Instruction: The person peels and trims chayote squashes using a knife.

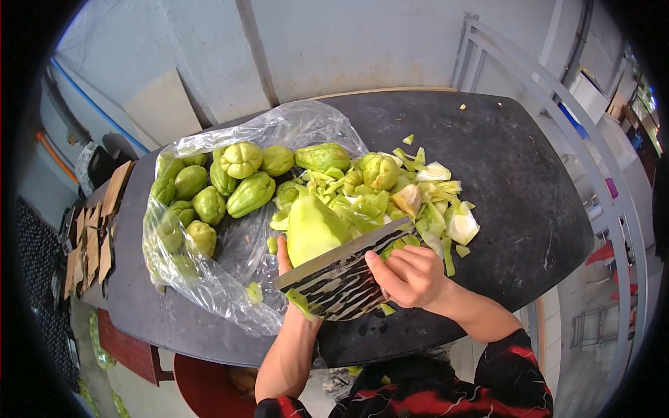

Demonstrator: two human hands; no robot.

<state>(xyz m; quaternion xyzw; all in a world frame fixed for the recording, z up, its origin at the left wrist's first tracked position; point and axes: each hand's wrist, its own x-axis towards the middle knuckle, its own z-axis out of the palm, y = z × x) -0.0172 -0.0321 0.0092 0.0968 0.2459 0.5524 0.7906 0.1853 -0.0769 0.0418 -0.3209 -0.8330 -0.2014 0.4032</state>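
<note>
Head view | apparently peeling | cradling pared chayote (313, 226) in left hand (284, 259), beside peelings (433, 219) | gripping broad-bladed knife (341, 275) in right hand (411, 276) | likely calling for steady strokes, left hand clear of knife

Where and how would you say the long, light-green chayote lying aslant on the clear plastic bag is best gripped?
Probably around the middle of the long, light-green chayote, from above and its near side, across its narrower width: it lies on its side, other green chayotes crowd its far side, and bare clear plastic bag lies nearer.
</note>
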